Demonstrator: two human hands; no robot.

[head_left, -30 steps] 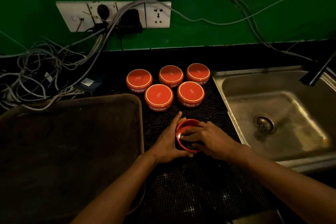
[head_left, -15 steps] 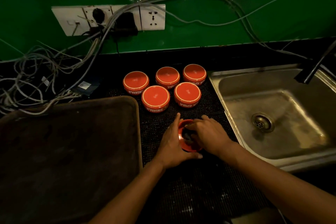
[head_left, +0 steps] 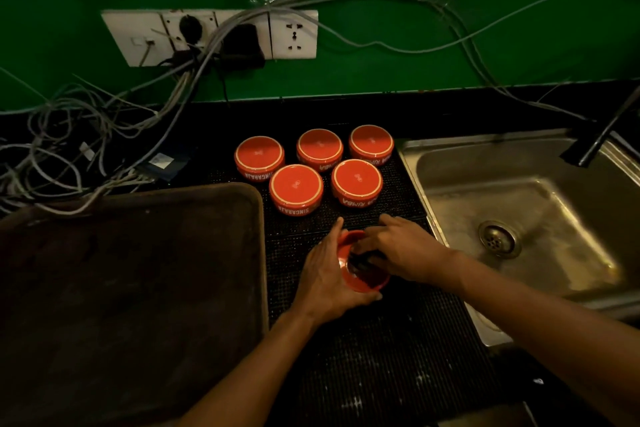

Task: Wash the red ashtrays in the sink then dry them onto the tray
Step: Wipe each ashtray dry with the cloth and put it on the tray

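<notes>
Five upturned ashtrays [head_left: 313,168] behind the held ashtray [head_left: 360,282]: orange-red w/ thin cream ring round each base, white lettering on the sides. Held ashtray same orange-red, dark inside. Mat [head_left: 381,357] under it: black, fine dot grid, few white flecks. Tray [head_left: 131,288] left of it: dark brown, mottled. Sink [head_left: 519,204] right of it: dull steel-grey. Wall [head_left: 450,45] behind: bright green. Socket plate [head_left: 294,35]: white; cables [head_left: 104,135] pale grey.
</notes>
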